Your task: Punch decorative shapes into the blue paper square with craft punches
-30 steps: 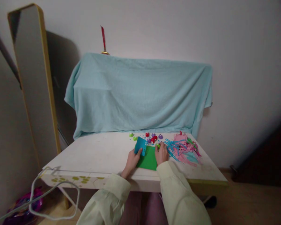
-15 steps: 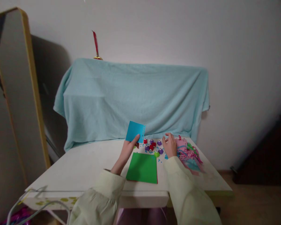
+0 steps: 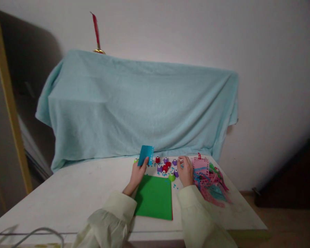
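Note:
My left hand pinches a blue sheet of paper between thumb and fingers, raised above the table. A row of small punched holes runs along the sheet's right edge. My right hand hovers at the right of several small craft punches, its fingers curved and apart with nothing visible in them. Nearest to it are a purple punch and another purple punch. Red punches and a green punch stand among them. Tiny blue paper bits lie scattered around.
A stack of paper with a green sheet on top lies in front of me. Pink, blue and green punched strips are heaped at the right. A light blue cloth hangs behind the white table. A cable loops at the front left.
The view has tipped down and moved closer to the table. My left hand has lowered the blue paper and tilted it. My right hand stays beside the punches.

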`<action>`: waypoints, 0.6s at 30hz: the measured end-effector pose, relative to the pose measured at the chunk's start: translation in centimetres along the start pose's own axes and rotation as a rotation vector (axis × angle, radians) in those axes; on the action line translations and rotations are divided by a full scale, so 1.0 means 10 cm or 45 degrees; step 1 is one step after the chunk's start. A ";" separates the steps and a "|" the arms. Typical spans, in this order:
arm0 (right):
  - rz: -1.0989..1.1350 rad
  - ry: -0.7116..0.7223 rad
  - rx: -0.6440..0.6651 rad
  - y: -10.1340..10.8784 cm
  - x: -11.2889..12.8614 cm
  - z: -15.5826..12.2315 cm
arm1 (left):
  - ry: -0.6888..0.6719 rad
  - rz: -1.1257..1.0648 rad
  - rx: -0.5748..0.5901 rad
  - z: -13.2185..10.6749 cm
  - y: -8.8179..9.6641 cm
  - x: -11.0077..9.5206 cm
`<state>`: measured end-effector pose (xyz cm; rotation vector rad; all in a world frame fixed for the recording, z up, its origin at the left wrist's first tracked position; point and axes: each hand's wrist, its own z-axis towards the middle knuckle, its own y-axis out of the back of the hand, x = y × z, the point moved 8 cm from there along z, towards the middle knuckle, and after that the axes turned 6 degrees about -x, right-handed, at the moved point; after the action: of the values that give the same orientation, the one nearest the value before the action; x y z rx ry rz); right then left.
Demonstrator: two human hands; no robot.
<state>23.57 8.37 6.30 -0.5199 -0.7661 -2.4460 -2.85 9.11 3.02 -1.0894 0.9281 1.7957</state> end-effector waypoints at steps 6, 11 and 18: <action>0.061 -0.007 0.038 -0.05 0.05 -0.07 | 0.001 0.018 -0.025 0.03 0.00 0.07; 0.085 0.006 0.056 -0.05 0.08 -0.09 | 0.008 0.049 -0.017 0.04 -0.01 0.12; 0.057 -0.002 0.060 -0.07 0.05 -0.10 | -0.030 0.063 0.020 0.04 -0.03 0.13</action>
<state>22.58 8.02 5.51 -0.5160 -0.8025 -2.3809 -3.08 9.95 1.92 -1.0418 0.9615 1.8343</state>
